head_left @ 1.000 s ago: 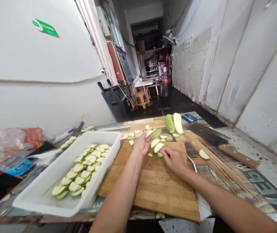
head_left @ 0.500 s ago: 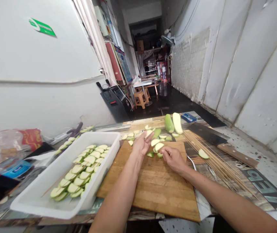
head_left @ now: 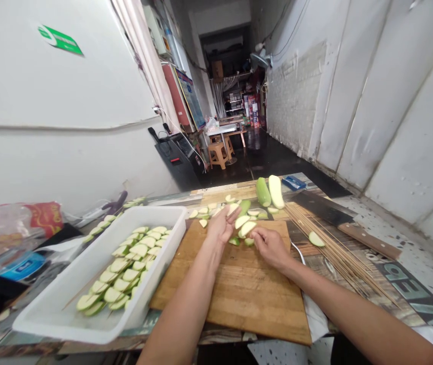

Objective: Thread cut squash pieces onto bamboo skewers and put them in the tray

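My left hand [head_left: 222, 223] rests at the far edge of the wooden cutting board [head_left: 239, 289], fingers curled around pale green vegetable slices [head_left: 245, 225]. Just right of it, my right hand [head_left: 270, 246] pinches one of those slices, and whether a thin skewer is in it I cannot tell. More loose slices [head_left: 204, 213] lie beyond the board. A white tray [head_left: 68, 314] on the left holds several skewered slices [head_left: 125, 266]. Two halved green gourds [head_left: 269, 191] lie at the far end of the table.
A bundle of bamboo skewers [head_left: 333, 248] lies right of the board, with one slice [head_left: 316, 239] beside it. A cleaver [head_left: 338, 218] lies further right. Plastic bags [head_left: 11, 238] sit at the left. A corridor with stools [head_left: 219, 153] runs ahead.
The slices between my hands have been drawn closer together. Both hands stay at the far edge of the board, and the view has drifted slightly.
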A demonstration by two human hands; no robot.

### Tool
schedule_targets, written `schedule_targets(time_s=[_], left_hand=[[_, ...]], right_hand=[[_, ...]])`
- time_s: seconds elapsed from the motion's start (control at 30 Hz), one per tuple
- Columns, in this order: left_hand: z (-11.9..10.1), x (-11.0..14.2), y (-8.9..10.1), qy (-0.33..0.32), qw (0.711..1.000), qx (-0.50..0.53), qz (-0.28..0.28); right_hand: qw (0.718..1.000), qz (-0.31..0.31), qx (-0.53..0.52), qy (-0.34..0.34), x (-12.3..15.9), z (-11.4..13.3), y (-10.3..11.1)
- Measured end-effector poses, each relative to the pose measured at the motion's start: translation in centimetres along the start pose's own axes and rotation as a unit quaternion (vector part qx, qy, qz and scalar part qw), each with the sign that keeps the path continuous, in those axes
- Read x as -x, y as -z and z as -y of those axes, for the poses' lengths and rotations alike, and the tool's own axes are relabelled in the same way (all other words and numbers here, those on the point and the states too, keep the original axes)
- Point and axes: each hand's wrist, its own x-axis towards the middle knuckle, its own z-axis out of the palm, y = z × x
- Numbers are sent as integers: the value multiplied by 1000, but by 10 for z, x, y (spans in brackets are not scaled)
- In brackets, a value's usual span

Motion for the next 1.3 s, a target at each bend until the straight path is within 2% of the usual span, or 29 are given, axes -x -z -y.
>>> schedule_targets(time_s=[0.17, 0.37, 0.73, 0.9, 1.1, 1.23, 1.3], left_hand=[[1, 0, 0, -2, 1000, 7, -1], [2, 1, -2, -7, 1000, 11, -5], [8, 5, -4, 20, 999, -44, 19], [9, 4, -1, -8, 998, -45, 43], [12, 5, 0, 2, 997, -65, 46], [12, 10, -3, -1, 996, -74, 47], [10, 12, -4, 4, 995, -78, 60]], right_hand=[[1000, -4, -20, -8, -1, 1, -1], [999, -23, 27, 6, -1, 1, -2], [999, -26, 39, 12, -3, 1, 2], [999, -25, 26, 11, -3, 1, 2], [998, -29, 53, 7, -3, -2, 1], [999, -42, 16, 5, -4, -3, 1], [998, -41, -43, -2, -7, -1, 4]])
